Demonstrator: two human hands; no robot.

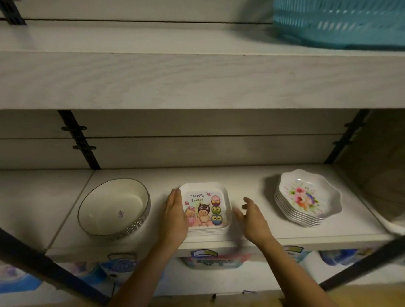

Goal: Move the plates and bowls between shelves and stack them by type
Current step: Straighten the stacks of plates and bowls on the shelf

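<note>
On lower shelf [249, 185], square Easter plate stack [208, 209] sits between both hands.
Left hand [175, 213] flat, fingers straight, touching stack's left edge; right hand [254, 219] spread open, holding nothing, just beside its right edge. Left nearer; bowl [114, 210] left, floral plates [308, 199] right.

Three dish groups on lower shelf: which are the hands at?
The middle one, the square Happy Easter plates. The left hand lies against their left edge, the right hand is open beside their right; the round bowl and floral plates sit untouched.
</note>
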